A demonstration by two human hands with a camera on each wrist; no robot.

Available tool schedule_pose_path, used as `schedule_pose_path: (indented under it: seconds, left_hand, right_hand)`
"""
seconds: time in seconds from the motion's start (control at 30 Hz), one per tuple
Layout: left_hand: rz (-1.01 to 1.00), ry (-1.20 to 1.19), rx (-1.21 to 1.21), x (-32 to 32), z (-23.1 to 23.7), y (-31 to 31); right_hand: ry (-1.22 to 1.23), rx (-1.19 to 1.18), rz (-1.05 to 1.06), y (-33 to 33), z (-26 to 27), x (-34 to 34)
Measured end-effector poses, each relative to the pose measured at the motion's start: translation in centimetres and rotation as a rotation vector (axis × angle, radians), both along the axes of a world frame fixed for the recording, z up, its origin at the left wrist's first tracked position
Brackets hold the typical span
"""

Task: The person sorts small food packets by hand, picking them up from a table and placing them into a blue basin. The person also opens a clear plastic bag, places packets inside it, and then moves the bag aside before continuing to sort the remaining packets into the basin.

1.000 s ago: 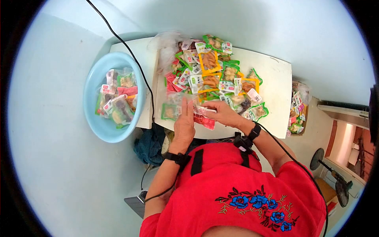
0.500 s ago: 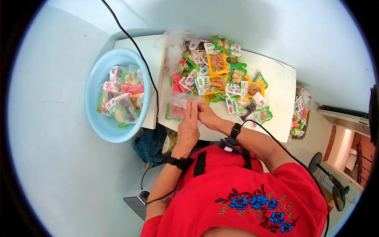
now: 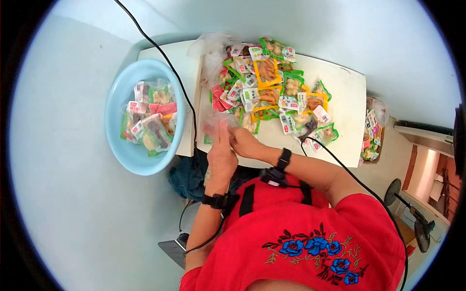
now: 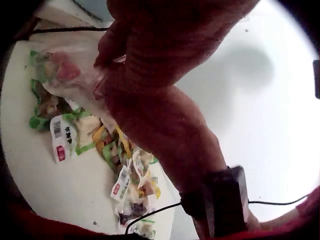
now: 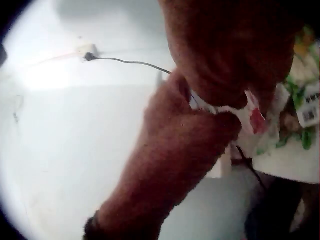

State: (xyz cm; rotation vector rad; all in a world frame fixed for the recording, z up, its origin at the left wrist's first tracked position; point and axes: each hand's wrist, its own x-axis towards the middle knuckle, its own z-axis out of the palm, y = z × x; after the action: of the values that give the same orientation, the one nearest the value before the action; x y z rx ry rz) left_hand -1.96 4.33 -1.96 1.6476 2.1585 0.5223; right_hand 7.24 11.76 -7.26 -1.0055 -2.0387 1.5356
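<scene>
A clear plastic bag (image 3: 217, 120) with red and green packets inside lies at the table's front left, partly behind the fingers. My left hand (image 3: 222, 160) holds the bag's near edge, fingers pointing away from the body. Against it, my right hand (image 3: 245, 144) pinches the same edge with bent fingers. In the left wrist view the bag (image 4: 82, 62) stretches out from between both hands, a red packet (image 4: 67, 70) showing through it. The right wrist view has both hands meeting at the bag's edge, their fingertips partly hidden.
A heap of food packets (image 3: 267, 72) covers the middle of the white table (image 3: 347, 106). On the left stands a blue basin (image 3: 114, 131) holding several packets. A black cord (image 3: 165, 56) passes between basin and heap. More packets (image 3: 371, 131) fill a box at right.
A second ago the right hand held a red-and-white packet beside the bag; now red shows inside the bag. Both hands have shifted slightly left and come together on its edge.
</scene>
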Motion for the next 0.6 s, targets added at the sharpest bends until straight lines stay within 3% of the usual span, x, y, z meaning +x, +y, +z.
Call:
schedule_pose_path:
  seconds: [0.1,0.13,0.23,0.33,0.47,0.6]
  left_hand:
    - [0.020,0.049,0.041,-1.0,1.2,-0.1]
    - [0.031,0.061,0.038,-1.2,1.5,-0.1]
    - [0.041,0.073,0.053,-1.6,3.1,0.2]
    - [0.070,0.068,0.089,-2.3,2.7,0.0]
    - [0.095,0.041,0.046,-2.7,3.7,0.1]
    - [0.091,0.107,0.080,-3.4,3.5,-0.2]
  right_hand:
    - [0.190,-0.476,-0.017,1.5,3.1,2.8]
    - [0.162,-0.404,-0.060,2.5,4.5,4.2]
    - [0.026,0.181,-0.222,4.9,0.8,6.5]
    - [-0.399,0.866,0.170,5.4,-2.4,6.5]
    - [-0.437,0.975,0.529,4.3,-4.1,2.7]
    - [-0.481,1.019,0.533,3.1,-5.9,-0.9]
